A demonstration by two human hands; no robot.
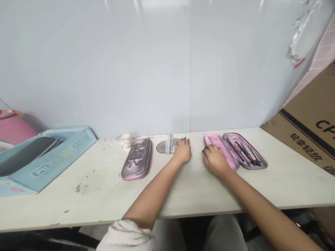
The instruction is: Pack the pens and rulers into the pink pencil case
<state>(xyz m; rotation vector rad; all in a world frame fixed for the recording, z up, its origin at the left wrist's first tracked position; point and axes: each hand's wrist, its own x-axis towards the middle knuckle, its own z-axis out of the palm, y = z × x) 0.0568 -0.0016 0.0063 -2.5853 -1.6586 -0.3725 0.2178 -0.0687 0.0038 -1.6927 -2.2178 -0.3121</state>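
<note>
My left hand (183, 151) lies with its fingers stretched apart over the right end of a set of flat rulers (170, 143). These rest beside a grey, rounded flat piece (161, 147) that looks like a protractor. Over the left edge of an opened pencil case (230, 158), pink inside, sits my right hand (216, 159), fingers apart and slightly bent; its thumb is hidden. Several pens (247, 153) lie in the case's right half. A closed dark pencil case (136, 159) with pink trim and a raised pattern is left of the rulers.
A white paper cup (126, 140) stands behind the closed case. At the left, a light blue box (65, 153) holds a dark case (28, 155). A large cardboard box (309, 129) leans at the right. A pale wall (146, 69) borders the table's back (99, 188).
</note>
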